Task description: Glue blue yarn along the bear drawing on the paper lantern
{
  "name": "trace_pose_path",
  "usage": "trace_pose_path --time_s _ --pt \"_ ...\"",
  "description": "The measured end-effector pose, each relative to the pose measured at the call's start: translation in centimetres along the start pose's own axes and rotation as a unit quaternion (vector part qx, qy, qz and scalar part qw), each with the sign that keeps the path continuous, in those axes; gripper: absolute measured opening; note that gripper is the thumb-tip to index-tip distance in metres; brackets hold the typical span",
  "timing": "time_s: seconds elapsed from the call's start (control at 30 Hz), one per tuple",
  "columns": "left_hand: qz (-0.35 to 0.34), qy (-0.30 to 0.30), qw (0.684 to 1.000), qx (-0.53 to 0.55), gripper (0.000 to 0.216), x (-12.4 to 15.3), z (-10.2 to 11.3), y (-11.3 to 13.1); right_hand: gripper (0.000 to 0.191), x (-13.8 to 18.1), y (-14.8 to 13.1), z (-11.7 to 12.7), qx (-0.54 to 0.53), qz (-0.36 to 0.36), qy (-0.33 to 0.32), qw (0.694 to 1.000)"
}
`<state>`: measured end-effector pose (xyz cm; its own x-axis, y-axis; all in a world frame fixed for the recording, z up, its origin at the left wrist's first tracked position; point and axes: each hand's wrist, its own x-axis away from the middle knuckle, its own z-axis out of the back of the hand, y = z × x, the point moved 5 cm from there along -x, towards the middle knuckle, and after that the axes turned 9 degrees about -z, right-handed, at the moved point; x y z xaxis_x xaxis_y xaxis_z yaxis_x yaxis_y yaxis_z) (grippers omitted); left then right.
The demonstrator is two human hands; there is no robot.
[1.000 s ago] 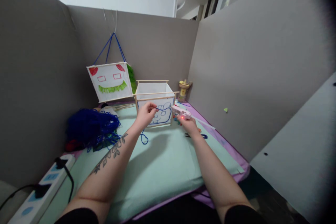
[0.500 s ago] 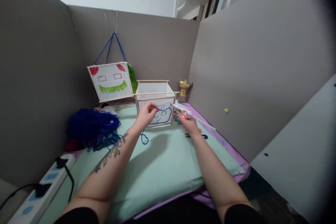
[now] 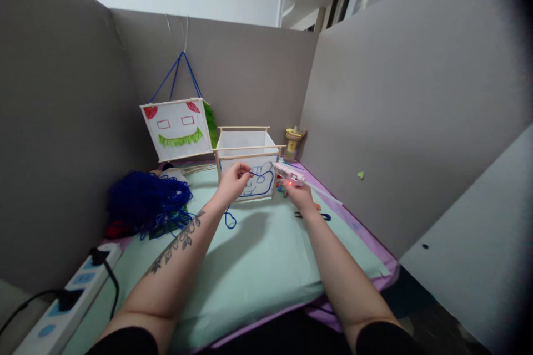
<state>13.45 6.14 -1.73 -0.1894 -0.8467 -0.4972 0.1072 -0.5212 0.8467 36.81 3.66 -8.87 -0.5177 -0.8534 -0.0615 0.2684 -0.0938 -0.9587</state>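
In front of me stands a white box (image 3: 245, 144) framed with thin wooden sticks, open at the top. Its near side carries a blue line drawing, partly edged with blue yarn (image 3: 272, 182). My left hand (image 3: 234, 182) pinches that yarn before the drawing, and a loose loop of it trails onto the table below. In my right hand (image 3: 298, 194) is a pink hot glue gun (image 3: 290, 173) with a red light on, its nozzle at the right part of the drawing. A pale glue stick (image 3: 325, 195) sticks out of the gun's back.
A tangled heap of blue yarn (image 3: 145, 199) lies left, behind a white power strip (image 3: 79, 294) with plugs. A decorated lantern-like box (image 3: 179, 130) hangs at the back left. Scissors (image 3: 325, 216) lie beside my right wrist. Grey partitions (image 3: 250, 77) enclose the green-covered table (image 3: 250, 272).
Hardly anything differs. Both hands, the yarn and the glue gun keep their places at the box; the whole view has shifted very slightly.
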Motion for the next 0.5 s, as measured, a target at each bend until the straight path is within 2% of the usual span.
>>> trace_pose_path --time_s 0.5 --pt "0.005 0.002 1.0 0.008 0.012 0.0 0.1 0.4 0.045 0.3 -0.7 -1.1 0.035 0.052 -0.024 0.998"
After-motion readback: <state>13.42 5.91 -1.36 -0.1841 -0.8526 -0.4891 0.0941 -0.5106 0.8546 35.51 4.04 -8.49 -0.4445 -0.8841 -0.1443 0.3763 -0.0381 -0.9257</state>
